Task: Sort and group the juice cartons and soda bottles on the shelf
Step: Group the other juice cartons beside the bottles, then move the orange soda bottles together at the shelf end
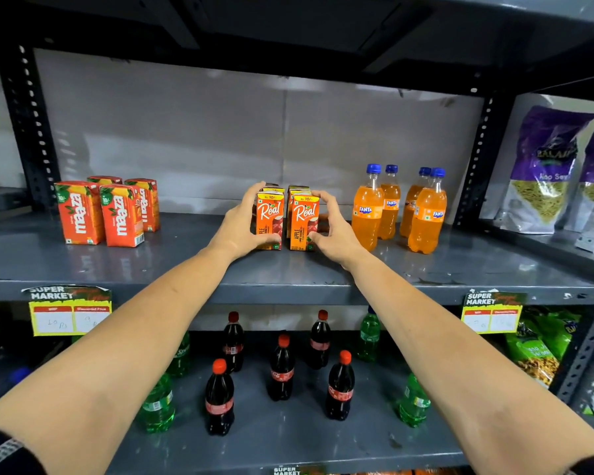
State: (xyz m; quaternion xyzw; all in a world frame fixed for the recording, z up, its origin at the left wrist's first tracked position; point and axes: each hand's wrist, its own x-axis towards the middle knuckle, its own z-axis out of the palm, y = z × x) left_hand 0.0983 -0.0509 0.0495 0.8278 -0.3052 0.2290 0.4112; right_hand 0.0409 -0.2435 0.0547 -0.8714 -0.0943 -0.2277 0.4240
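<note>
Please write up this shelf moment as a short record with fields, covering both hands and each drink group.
left hand: cupped on the left side of the orange Real apple juice cartons
right hand: cupped on their right side
red Maaza juice cartons: grouped at shelf left
orange Fanta bottles with blue caps: grouped at right
grey metal shelf: carries all three groups
lower shelf: dark cola bottles, green bottles, mixed

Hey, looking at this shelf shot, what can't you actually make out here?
Head view only:
- Real cartons: rear rows hidden by the front pair, count unclear.
- Price tag: handwriting too blurred to read reliably.
- Left hand and right hand: contact behind the cartons hidden.
</note>
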